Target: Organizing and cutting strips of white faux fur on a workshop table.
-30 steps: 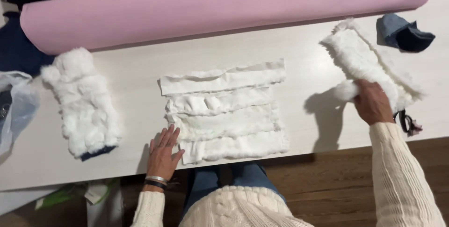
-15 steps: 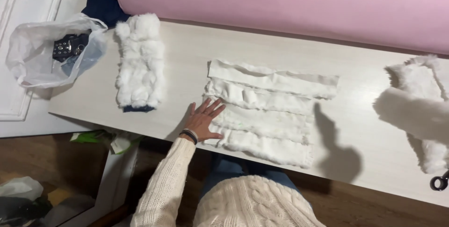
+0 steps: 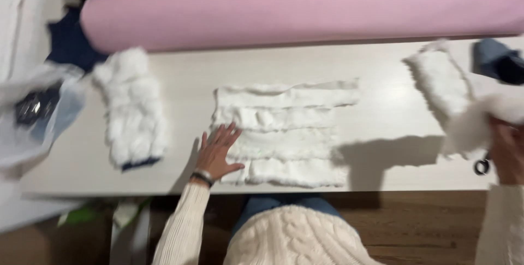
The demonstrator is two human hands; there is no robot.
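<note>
White fur strips (image 3: pixel 286 134) lie in rows at the middle of our bench (image 3: pixel 382 117), and our left hand (image 3: pixel 218 153) rests flat on their left edge, grip released. Our right hand (image 3: pixel 505 153), grip clenched, holds up a fluffy white piece (image 3: pixel 480 123) near the bench's right end.

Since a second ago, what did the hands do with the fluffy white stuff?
The right hand took hold of a white fur piece that lay at the table's right end and has lifted it off the table. The left hand stays flat on the left edge of the white strips. The fur pile on the left and the pink roll have not moved.
</note>
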